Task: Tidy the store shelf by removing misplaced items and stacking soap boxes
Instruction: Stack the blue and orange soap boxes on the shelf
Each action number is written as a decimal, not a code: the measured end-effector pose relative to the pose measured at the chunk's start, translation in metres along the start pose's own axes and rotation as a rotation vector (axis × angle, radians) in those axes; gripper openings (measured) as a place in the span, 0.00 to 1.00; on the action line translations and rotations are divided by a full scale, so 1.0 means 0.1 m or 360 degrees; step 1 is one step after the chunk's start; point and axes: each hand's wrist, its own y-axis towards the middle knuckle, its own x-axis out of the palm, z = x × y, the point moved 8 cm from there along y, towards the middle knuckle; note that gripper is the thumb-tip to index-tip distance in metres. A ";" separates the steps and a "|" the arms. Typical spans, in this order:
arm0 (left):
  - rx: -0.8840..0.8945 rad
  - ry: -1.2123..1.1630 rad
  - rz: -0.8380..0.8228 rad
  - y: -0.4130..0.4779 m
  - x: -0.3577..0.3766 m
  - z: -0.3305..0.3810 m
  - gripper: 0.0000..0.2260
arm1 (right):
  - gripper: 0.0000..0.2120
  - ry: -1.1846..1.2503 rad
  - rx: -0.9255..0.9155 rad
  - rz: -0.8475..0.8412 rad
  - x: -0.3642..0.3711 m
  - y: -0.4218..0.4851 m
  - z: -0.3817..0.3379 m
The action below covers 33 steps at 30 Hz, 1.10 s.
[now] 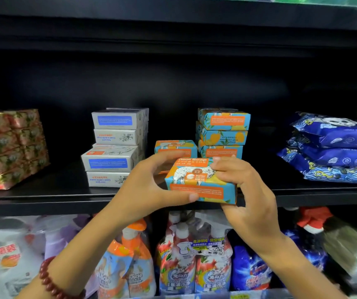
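Observation:
An orange-and-blue goat soap box (197,180) is held in front of the black shelf edge (43,196). My left hand (151,184) grips its left side, thumb under the front. My right hand (244,186) grips its right side. Behind it another orange-and-blue soap box (175,146) lies on the shelf. To its right stands a stack of three orange-and-blue soap boxes (224,132). Further left is a stack of white-and-blue soap boxes (114,147), its lower boxes skewed.
Pink floral boxes (9,147) are stacked at the far left. Blue printed pouches (333,147) are piled at the far right. The shelf below holds spray bottles (194,262) and detergent bags (251,270). A dark shelf hangs overhead.

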 end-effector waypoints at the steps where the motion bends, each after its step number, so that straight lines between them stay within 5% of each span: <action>1: 0.0003 -0.0009 -0.0021 0.00 0.01 0.00 0.34 | 0.15 0.0008 -0.0008 -0.0003 0.00 -0.01 0.00; 11: 0.0279 0.0229 0.0322 0.11 -0.33 0.30 0.30 | 0.16 -0.0220 0.0284 0.0051 -0.07 -0.06 0.18; 15: 0.0184 0.0361 0.0532 0.36 -0.53 0.35 0.28 | 0.14 -0.0347 0.0439 -0.0274 0.16 -0.25 0.35; 20: 0.0044 0.0662 0.0505 0.70 -0.57 0.22 0.31 | 0.11 -0.0526 0.0346 -0.0577 0.42 -0.48 0.52; 27: -0.0184 0.0758 0.0425 0.80 -0.56 -0.16 0.29 | 0.09 -0.0494 0.0327 -0.0488 0.44 -0.53 0.55; 33: -0.0065 0.1073 0.0458 0.74 -0.48 -0.06 0.19 | 0.08 -0.0467 0.0333 -0.0435 0.45 -0.55 0.56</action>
